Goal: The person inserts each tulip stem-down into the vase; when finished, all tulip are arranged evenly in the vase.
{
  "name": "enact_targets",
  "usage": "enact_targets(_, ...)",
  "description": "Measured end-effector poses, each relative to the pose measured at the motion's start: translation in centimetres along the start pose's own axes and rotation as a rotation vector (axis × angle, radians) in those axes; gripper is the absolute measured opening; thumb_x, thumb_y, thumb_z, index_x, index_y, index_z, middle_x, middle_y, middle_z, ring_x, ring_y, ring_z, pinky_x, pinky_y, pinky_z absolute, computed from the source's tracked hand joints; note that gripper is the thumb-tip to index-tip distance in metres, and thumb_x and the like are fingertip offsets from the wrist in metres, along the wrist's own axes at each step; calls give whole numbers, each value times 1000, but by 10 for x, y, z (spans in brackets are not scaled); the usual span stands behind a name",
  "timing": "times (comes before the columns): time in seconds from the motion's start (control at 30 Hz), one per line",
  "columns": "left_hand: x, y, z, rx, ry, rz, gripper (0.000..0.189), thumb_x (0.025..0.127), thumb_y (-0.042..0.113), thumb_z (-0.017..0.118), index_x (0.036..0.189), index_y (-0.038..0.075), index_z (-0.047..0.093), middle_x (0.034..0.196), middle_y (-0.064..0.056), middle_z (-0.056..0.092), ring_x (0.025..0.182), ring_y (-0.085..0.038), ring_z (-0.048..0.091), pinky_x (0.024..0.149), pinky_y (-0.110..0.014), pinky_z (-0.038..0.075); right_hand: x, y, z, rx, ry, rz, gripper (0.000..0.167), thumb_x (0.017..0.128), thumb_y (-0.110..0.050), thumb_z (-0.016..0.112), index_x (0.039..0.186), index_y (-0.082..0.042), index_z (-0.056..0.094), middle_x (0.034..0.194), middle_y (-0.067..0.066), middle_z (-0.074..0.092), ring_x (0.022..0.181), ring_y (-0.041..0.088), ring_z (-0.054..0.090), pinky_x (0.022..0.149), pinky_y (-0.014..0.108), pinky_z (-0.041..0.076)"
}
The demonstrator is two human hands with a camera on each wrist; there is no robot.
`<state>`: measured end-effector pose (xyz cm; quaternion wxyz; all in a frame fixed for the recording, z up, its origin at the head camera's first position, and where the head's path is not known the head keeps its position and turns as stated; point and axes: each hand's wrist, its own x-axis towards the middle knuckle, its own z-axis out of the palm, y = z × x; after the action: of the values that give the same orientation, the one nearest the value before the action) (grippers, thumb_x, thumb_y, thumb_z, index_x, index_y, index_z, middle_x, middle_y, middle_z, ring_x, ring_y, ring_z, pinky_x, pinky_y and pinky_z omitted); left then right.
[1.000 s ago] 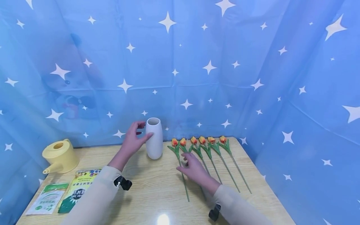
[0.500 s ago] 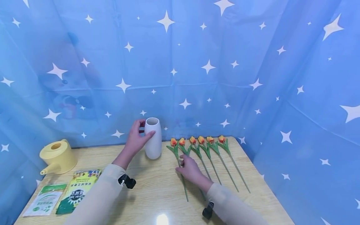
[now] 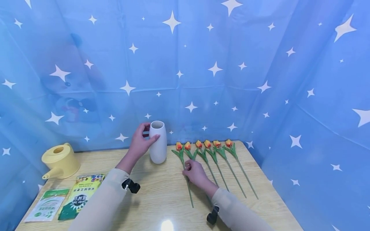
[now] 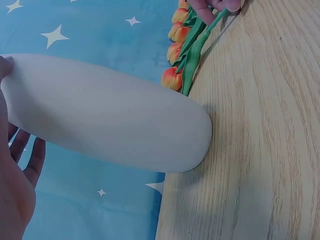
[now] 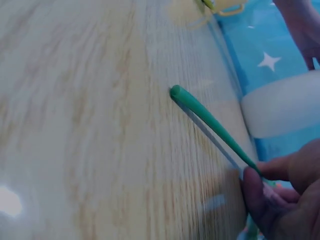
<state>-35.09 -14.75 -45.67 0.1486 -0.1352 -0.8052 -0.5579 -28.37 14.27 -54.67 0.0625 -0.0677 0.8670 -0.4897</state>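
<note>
A white vase (image 3: pixel 158 146) stands upright at the back of the table. My left hand (image 3: pixel 138 144) holds it near its top, thumb on the front and fingers round the far side; the left wrist view shows the vase's long side (image 4: pixel 110 115) closely. Several orange-red artificial tulips (image 3: pixel 207 143) lie in a row to its right. With thumb and fingertips, my right hand (image 3: pixel 197 175) pinches the stem of the leftmost tulip (image 3: pixel 179 146). In the right wrist view the green stem's free end (image 5: pixel 210 121) points away from the fingers, just over the wood.
A yellow watering can (image 3: pixel 60 162) stands at the table's back left corner. Before it lie a yellow-green bag (image 3: pixel 81 195) and a smaller white-green packet (image 3: pixel 47 205). A blue star-print curtain (image 3: pixel 162 57) hangs close behind the wooden table (image 3: pixel 156 199).
My left hand has come closer round the vase, its thumb now further across the front. The right hand has moved slightly down and left, and its fingers have drawn together on the leftmost tulip's stem.
</note>
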Motion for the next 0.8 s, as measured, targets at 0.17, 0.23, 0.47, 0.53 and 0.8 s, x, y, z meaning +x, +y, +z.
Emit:
enact_targets(0.17,-2,2,0,-7,-5,-20,66,100,38,86,150,11,54,148,-13,59,136,-38,58,114,-65,50,-3,1,-3,39,-18,4,43,103,0,75,143,9,61,98,8,65,63,17,62,54,37,60)
enact_targets(0.23,-2,2,0,-13,-6,-27,65,100,37,86,150,11,53,148,-13,58,136,-38,58,114,-65,50,-3,0,-4,55,-24,1,43,103,0,75,143,9,62,98,9,65,64,19,64,54,40,62)
enact_targets(0.47,-2,2,-1,-17,-5,-31,66,100,37,86,150,11,53,149,-14,58,136,-40,58,114,-65,50,-4,-1,-8,161,-18,-48,42,104,2,73,143,9,60,99,11,63,60,18,62,51,36,60)
enact_targets(0.53,-2,1,-1,-17,-5,-32,66,100,38,86,150,11,53,148,-13,59,136,-40,58,113,-65,51,-3,-2,-10,218,-12,-69,42,104,2,72,144,10,59,101,11,63,60,16,61,51,35,59)
enact_targets(0.8,-1,0,-2,-25,-25,-44,65,100,40,86,148,12,54,148,-13,58,135,-42,59,112,-63,53,-1,-10,-17,353,68,-131,42,105,1,74,144,3,61,109,15,67,67,17,66,60,40,65)
